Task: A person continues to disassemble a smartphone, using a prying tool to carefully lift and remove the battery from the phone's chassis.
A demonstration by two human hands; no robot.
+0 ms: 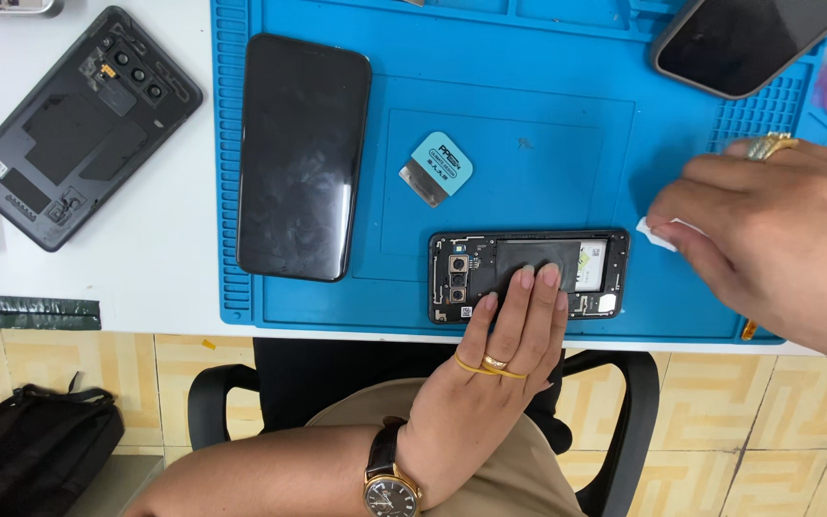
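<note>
An opened black phone (567,257) lies on the blue work mat (528,124) near its front edge, with its camera modules and inner parts showing. My left hand (490,383), with a wristwatch and rings, rests its fingertips flat on the phone's middle and holds it down. My right hand (777,230) hovers just right of the phone and pinches a small white piece (658,234) between its fingertips, close to the phone's right end.
A black screen panel (301,153) lies face up on the mat's left part. A teal round tool (440,168) lies mid-mat. Another dark phone (748,38) is at the top right. A grey back cover (78,124) lies on the white table. A black bag (35,450) sits on the floor.
</note>
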